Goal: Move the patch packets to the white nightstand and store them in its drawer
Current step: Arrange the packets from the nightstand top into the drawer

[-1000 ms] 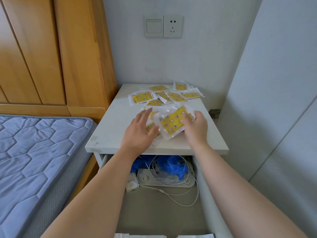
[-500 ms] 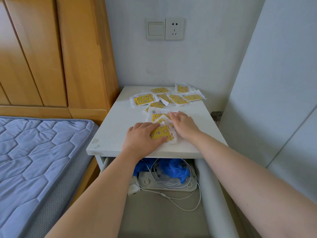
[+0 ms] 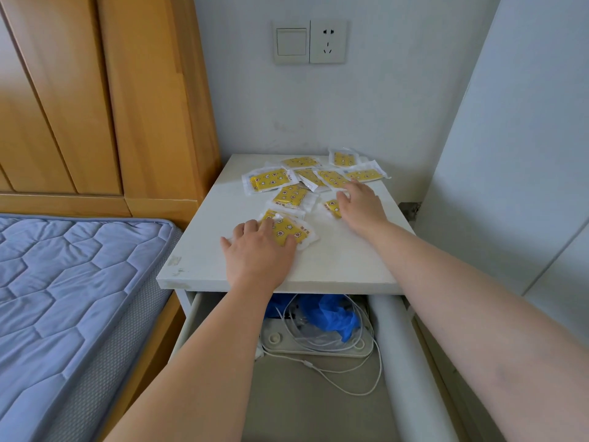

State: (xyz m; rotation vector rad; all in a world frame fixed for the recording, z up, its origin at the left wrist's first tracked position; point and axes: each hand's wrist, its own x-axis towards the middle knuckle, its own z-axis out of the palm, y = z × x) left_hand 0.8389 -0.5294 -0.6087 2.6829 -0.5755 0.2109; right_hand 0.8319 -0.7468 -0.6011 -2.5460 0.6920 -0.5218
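Observation:
Several yellow patch packets [image 3: 267,180] in clear wrappers lie scattered over the back of the white nightstand [image 3: 338,260]. A small stack of packets [image 3: 291,229] sits nearer the front, and my left hand [image 3: 259,253] lies on it with fingers curled over its left part. My right hand [image 3: 361,207] is stretched further back, flat over a single packet [image 3: 331,207] whose yellow edge shows by the fingers. The nightstand's drawer [image 3: 404,362] is pulled out below the top.
Inside the drawer are a blue plastic bag [image 3: 328,314], a white power strip [image 3: 287,341] and a white cable [image 3: 350,378]. A blue quilted mattress [image 3: 63,298] and wooden headboard [image 3: 95,90] are left. A white panel [image 3: 510,154] stands close on the right.
The stack that both hands held together now rests under my left hand alone. My right hand has left it and moved back and right onto another packet.

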